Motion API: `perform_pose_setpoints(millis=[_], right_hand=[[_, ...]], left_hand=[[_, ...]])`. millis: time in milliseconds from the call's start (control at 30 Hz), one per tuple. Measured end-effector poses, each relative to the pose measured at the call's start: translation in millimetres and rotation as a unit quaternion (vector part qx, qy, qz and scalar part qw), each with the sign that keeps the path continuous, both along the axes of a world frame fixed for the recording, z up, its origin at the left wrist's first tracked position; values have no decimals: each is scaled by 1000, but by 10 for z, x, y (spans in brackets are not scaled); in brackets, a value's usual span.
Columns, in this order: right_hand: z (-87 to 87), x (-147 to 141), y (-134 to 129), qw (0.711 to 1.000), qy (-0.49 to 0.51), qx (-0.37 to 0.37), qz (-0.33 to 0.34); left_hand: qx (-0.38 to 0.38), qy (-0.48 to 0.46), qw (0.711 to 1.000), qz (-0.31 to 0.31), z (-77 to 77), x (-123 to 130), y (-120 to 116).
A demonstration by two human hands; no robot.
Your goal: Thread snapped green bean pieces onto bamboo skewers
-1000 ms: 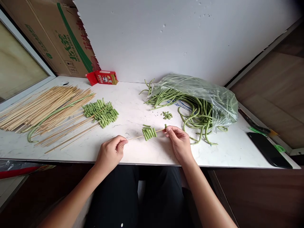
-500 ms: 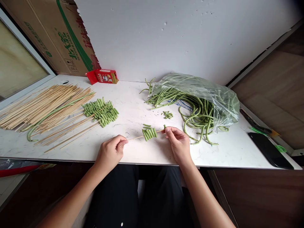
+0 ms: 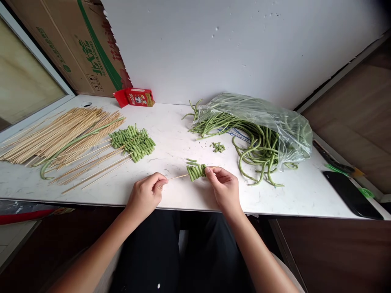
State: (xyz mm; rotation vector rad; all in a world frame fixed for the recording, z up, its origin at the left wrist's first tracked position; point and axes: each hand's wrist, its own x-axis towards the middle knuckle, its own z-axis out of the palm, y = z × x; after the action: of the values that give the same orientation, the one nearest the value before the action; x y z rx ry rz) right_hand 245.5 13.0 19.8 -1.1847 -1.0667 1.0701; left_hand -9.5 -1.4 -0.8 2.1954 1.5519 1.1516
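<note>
My left hand (image 3: 146, 194) pinches a thin wooden skewer (image 3: 178, 177) near one end, above the front of the counter. Several short green bean pieces (image 3: 196, 172) sit side by side across the skewer. At their right end, my right hand (image 3: 224, 188) is closed on a bean piece, mostly hidden by the fingers, and the skewer's tip shows just past them. Two loose cut pieces (image 3: 192, 162) lie behind the row. To the left are finished rows of bean pieces on skewers (image 3: 132, 142), beside a large pile of bare skewers (image 3: 61, 134) with a long bean across it.
A clear plastic bag (image 3: 256, 110) of long green beans (image 3: 262, 150) lies at the back right, with small bean trimmings (image 3: 218, 147) near it. A red box (image 3: 140, 97) stands at the back. A black phone (image 3: 352, 195) and scissors (image 3: 332, 158) are at the far right.
My right hand has moved left along the skewer, bringing the bean piece from near the tip up against the row. The view has shifted slightly.
</note>
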Motion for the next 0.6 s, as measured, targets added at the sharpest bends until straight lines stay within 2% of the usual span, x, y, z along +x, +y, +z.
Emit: perform_pose_setpoints(millis=[233,333,467,600], right_hand=[[6,119,61,1000,-21,-9,5],[19,207,79,995,-102,-2,-5],[33,216,130,956,-288,55,22],[14,69,294,915,-381,122,50]], left_hand=[[-9,-20,999,32,7,1,-10],[-24,-44,997,58,8,-7,-6],[-29,-52,996,68,11,-3,3],[-21,-60,996,69,22,12,15]])
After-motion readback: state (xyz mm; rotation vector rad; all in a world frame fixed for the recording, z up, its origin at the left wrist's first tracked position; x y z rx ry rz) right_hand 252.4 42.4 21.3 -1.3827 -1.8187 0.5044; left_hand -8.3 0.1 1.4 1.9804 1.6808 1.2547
